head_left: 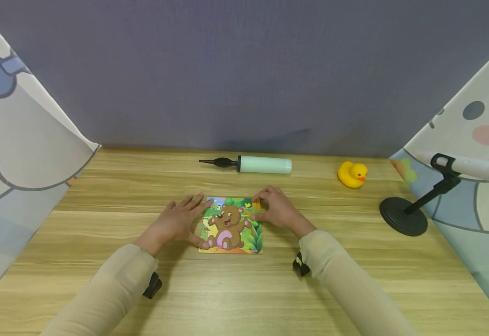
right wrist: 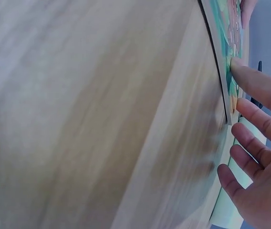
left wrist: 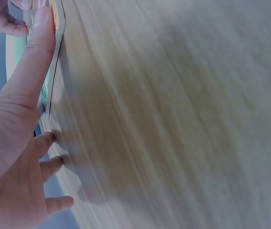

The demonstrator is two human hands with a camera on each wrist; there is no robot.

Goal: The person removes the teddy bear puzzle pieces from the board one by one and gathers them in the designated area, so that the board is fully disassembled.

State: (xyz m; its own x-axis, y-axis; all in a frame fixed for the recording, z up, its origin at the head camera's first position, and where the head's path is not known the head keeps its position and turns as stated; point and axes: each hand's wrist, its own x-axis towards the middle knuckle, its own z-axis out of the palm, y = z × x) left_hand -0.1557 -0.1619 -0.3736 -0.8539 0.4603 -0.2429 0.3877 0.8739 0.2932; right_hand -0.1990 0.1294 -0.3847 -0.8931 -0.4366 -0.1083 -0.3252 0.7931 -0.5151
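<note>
A square bear picture puzzle (head_left: 232, 226) lies flat on the wooden table (head_left: 244, 289). My left hand (head_left: 177, 221) lies flat beside its left edge with the fingers spread. Its thumb presses the puzzle's lower left corner, as the left wrist view shows with the thumb on the board's edge (left wrist: 54, 57). My right hand (head_left: 275, 210) is at the puzzle's upper right corner and pinches a small yellow piece (head_left: 256, 205) between thumb and forefinger. In the right wrist view the right hand (right wrist: 259, 143) has its thumb on the puzzle (right wrist: 225, 28), with the other fingers loosely stretched beside it.
A mint-green hand pump (head_left: 261, 164) with a black nozzle lies at the back of the table. A yellow rubber duck (head_left: 352, 174) sits to its right. A black round-based stand (head_left: 404, 216) is at the right. Printed cloth hangs on both sides.
</note>
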